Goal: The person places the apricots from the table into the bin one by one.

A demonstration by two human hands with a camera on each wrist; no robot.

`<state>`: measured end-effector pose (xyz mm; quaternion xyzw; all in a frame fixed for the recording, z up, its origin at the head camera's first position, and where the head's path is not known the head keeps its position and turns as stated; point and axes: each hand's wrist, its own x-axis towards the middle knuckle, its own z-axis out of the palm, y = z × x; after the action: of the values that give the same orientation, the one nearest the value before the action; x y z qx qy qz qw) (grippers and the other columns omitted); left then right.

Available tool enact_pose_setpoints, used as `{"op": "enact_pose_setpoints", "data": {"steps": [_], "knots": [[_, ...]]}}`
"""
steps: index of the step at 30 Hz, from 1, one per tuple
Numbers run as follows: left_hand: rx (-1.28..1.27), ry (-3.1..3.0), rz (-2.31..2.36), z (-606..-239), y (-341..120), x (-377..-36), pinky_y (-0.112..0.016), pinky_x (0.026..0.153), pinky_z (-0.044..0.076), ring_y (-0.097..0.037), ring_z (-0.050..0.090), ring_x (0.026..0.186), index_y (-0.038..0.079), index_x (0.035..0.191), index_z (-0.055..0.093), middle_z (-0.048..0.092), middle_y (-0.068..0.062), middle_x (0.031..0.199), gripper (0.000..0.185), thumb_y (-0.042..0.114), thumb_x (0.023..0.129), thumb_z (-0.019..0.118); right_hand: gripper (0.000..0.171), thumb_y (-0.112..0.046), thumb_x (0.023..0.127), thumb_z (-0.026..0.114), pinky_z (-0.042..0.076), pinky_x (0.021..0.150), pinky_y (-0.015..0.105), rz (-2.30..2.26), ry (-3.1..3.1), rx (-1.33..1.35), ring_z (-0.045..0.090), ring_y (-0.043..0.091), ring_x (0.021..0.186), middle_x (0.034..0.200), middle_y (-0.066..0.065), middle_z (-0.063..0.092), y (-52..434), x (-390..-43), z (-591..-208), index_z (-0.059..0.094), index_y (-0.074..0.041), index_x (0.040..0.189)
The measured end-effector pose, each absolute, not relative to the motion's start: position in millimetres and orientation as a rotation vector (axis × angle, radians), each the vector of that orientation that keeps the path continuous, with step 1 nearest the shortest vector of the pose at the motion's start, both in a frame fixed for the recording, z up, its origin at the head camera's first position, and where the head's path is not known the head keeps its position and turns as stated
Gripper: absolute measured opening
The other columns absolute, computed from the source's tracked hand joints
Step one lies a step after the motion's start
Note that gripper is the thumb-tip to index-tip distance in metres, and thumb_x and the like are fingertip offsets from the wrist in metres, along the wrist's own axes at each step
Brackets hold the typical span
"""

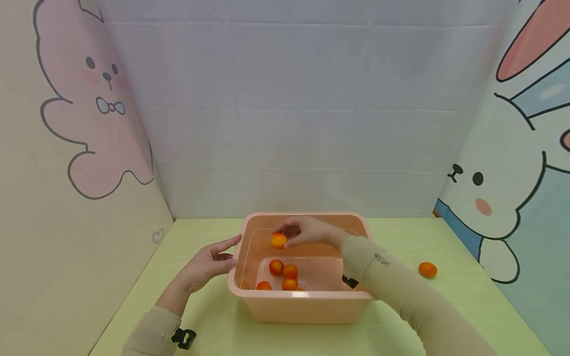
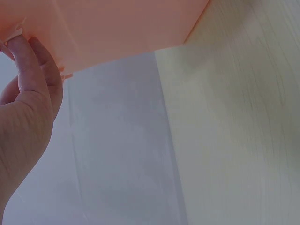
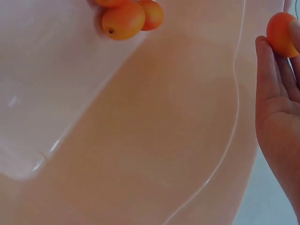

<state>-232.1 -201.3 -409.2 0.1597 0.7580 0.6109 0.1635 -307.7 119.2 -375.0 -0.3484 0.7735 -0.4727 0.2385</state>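
A pink plastic basin stands on the table with several small orange fruits on its floor, mostly toward the left. My left hand grips the basin's left rim; in the left wrist view its fingers reach under the lip from outside. Over the inside of the basin, my right hand pinches one small orange fruit between thumb and fingers. That held fruit shows at the right edge of the right wrist view, above the other fruits' level. The near wall hides part of the lowest fruits.
Another small orange fruit lies on the pale green table, right of the basin. A plain white sheet closes off the back. Side panels carry a pink bear drawing and a white rabbit drawing.
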Motion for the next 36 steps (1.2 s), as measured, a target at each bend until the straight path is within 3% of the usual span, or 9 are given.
{"op": "enact_pose_setpoints", "data": {"steps": [27, 36], "knots": [[0.487, 2.148, 1.741, -408, -202, -233, -0.034, 0.09, 0.053, -0.025, 0.061, 0.105, 0.006, 0.153, 0.035, 0.045, -0.025, 0.144, 0.069, 0.013, 0.094, 0.07, 0.036, 0.003, 0.09, 0.069, 0.051, 0.092, 0.027, -1.107, 2.009, -1.063, 0.062, 0.026, 0.107, 0.115, 0.008, 0.066, 93, -304, -398, 0.061, 0.004, 0.126], [0.47, 2.164, 1.732, -410, -203, -234, -0.036, 0.09, 0.053, -0.025, 0.061, 0.106, 0.008, 0.153, 0.037, 0.045, -0.025, 0.144, 0.069, 0.014, 0.093, 0.07, 0.042, 0.003, 0.092, 0.066, 0.047, 0.1, 0.03, -1.142, 1.982, -0.993, 0.053, 0.039, 0.125, 0.131, 0.017, 0.06, 91, -305, -396, 0.055, 0.008, 0.132]]}}
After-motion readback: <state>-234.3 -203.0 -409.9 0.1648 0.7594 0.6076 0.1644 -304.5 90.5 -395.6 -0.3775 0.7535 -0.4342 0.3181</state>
